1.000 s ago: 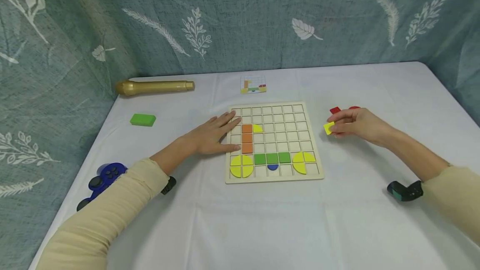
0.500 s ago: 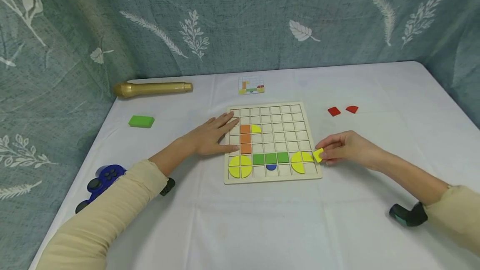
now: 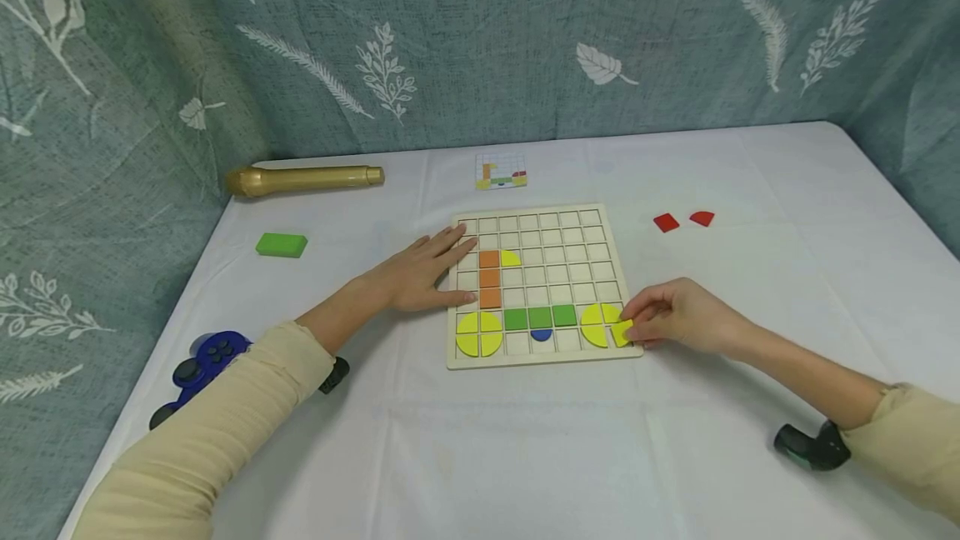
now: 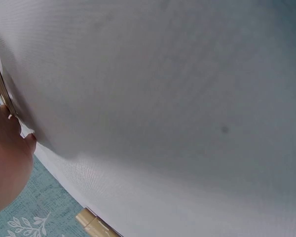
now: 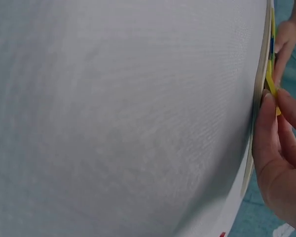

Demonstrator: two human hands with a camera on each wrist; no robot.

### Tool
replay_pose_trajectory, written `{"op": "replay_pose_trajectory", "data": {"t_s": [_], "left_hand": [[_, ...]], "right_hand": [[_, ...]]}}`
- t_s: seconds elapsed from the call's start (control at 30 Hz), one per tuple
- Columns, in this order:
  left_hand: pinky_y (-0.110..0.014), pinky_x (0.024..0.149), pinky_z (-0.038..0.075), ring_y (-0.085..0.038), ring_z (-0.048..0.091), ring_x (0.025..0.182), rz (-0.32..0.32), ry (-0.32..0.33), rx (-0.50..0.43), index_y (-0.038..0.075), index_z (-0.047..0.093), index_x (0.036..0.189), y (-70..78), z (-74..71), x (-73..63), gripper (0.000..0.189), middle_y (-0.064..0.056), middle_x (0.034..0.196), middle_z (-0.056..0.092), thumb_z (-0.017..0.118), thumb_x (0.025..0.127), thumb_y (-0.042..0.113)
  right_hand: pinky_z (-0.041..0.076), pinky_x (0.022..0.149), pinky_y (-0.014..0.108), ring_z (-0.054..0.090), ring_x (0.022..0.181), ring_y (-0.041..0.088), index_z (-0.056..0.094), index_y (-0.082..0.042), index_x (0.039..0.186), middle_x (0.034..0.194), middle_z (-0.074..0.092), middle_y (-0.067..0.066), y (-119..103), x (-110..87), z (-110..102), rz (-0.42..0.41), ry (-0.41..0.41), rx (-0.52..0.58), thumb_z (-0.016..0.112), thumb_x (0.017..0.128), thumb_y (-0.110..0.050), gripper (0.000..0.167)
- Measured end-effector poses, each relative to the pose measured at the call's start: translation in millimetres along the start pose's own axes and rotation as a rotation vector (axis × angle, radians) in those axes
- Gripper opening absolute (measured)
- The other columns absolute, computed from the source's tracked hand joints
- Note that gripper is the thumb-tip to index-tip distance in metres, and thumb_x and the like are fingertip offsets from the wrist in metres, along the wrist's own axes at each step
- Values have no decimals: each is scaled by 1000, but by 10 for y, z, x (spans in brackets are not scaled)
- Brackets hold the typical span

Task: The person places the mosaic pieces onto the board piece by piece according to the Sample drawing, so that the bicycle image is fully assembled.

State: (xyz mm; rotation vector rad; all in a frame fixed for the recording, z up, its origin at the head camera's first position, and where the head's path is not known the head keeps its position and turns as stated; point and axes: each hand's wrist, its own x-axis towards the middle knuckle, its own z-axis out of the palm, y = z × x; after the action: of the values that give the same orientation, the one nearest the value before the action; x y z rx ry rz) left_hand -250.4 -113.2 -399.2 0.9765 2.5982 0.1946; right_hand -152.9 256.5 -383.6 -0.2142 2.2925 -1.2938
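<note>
A square wooden grid board (image 3: 555, 227) lies mid-table with coloured tiles in its cells. Orange squares (image 3: 489, 277) form a column with a yellow quarter-circle (image 3: 510, 258) beside its top; a green row (image 3: 539, 318) runs lower down above a blue half-circle (image 3: 541, 335). A yellow circle (image 3: 479, 333) fills the lower left. My right hand (image 3: 686, 315) pinches a yellow quarter-circle tile (image 3: 621, 332) between thumb and fingers at the lower right cells, tilted against the board in the right wrist view (image 5: 272, 86). My left hand (image 3: 423, 273) rests spread on the board's left edge.
Two red tiles, a square (image 3: 666, 222) and a quarter-circle (image 3: 702, 218), lie right of the board. Behind it is a small pattern card (image 3: 501, 172). On the left are a gold microphone (image 3: 303, 180), a green block (image 3: 281, 245) and a blue game controller (image 3: 217, 357).
My right hand has carried the yellow tile from near the red tiles, left and toward me, onto the board's lower right. The left hand has stayed on the board's left edge.
</note>
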Motion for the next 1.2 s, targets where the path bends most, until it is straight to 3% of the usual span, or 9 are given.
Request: {"op": "replay_pose_trajectory", "data": {"t_s": [0.2, 0.57, 0.9, 1.1, 1.2], "left_hand": [[-44, 115, 5, -25, -1, 144, 0, 5, -1, 17, 7, 155, 1, 0, 1, 88, -8, 159, -3, 45, 92, 64], [-45, 115, 5, -25, -2, 144, -6, 5, 1, 18, 6, 155, 15, 7, -10, 88, -7, 159, -4, 45, 91, 64], [-45, 115, 5, -24, -2, 144, 0, 15, 9, 18, 6, 155, -10, 52, -5, 90, -7, 159, -4, 42, 89, 69], [-45, 115, 4, -25, -2, 144, 0, 15, 6, 18, 6, 155, -6, 58, -14, 91, -7, 159, -4, 41, 89, 70], [-44, 115, 4, -24, -2, 144, -2, 14, 4, 19, 5, 155, 6, 65, -11, 90, -6, 159, -5, 42, 90, 68]], "right_hand": [[53, 61, 27, 61, 66, 20, 70, 2, 103, 73, 64, 5, -3, 8, 17, -31, 4, -75, 77, 81, -14, 28], [56, 68, 31, 65, 74, 23, 64, 6, 112, 86, 70, 9, -8, 3, -1, -21, -84, 26, 67, 90, -14, 31], [56, 71, 33, 66, 78, 26, 60, 7, 118, 90, 69, 12, 10, 22, -46, 34, -101, 60, 66, 92, -21, 39], [55, 78, 33, 64, 88, 27, 56, 5, 127, 100, 67, 14, 62, 40, -185, 60, -205, 93, 64, 93, -27, 47], [54, 82, 33, 62, 95, 27, 52, 5, 131, 110, 63, 16, 128, 60, -356, 66, -192, 123, 62, 95, -26, 49]]}}
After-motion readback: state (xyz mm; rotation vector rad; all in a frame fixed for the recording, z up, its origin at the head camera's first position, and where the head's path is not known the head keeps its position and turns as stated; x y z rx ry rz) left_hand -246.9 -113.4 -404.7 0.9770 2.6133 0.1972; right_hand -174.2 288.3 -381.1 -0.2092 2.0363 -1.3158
